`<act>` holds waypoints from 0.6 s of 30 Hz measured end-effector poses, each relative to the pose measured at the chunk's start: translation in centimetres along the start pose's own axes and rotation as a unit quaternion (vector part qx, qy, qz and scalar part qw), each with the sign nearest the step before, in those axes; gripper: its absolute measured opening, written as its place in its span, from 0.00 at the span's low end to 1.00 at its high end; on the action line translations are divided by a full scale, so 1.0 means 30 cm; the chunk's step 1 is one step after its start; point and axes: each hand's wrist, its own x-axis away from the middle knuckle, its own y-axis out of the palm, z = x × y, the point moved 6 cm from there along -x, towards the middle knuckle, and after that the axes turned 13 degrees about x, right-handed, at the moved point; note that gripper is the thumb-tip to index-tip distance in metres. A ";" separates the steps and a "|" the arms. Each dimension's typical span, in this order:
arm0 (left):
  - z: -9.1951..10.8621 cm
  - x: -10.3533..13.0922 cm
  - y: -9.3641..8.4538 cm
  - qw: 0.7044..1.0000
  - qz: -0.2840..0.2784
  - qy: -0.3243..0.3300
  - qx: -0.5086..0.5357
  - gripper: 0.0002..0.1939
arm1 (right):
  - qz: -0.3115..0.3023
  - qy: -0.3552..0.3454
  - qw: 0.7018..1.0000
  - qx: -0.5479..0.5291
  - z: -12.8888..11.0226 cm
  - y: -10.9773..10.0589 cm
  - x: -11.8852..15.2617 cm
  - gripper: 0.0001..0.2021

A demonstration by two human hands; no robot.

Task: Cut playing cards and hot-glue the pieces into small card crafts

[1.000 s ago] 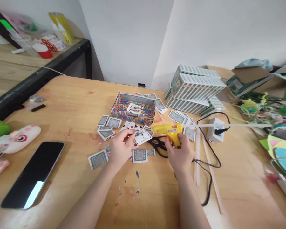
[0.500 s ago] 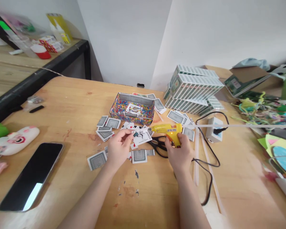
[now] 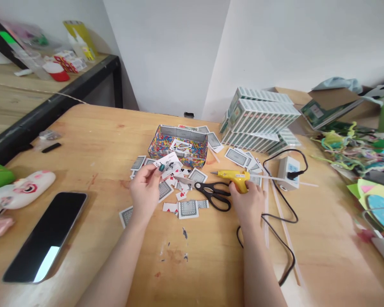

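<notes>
Pinched in my left hand [image 3: 145,185] is a white playing card [image 3: 168,165], tilted just in front of the open box. My right hand [image 3: 248,198] is wrapped round the handle of a yellow glue gun [image 3: 233,175], whose nozzle points left. A clear glue stick runs out of its back. Black-handled scissors [image 3: 213,192] lie between my hands, with cut card pieces about the blades. The box [image 3: 153,149] has a colourful speckled inside, card backs along its far wall and one face card [image 3: 180,146] in it.
Stacked green-and-white card boxes [image 3: 262,115] stand at the back right. A power strip [image 3: 288,172] with a black cable [image 3: 294,219] is at the right, near clear glue sticks. A phone [image 3: 45,236] lies front left. Colourful scraps [image 3: 355,149] cover the far right.
My left hand has moved left and a little up with the card, turning it. My right hand has shifted the glue gun right, away from the card, uncovering the scissors.
</notes>
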 end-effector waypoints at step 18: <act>0.021 -0.003 -0.004 0.994 0.000 0.048 -0.094 0.08 | -0.123 -0.285 0.929 -0.201 -0.374 -0.073 0.217 0.07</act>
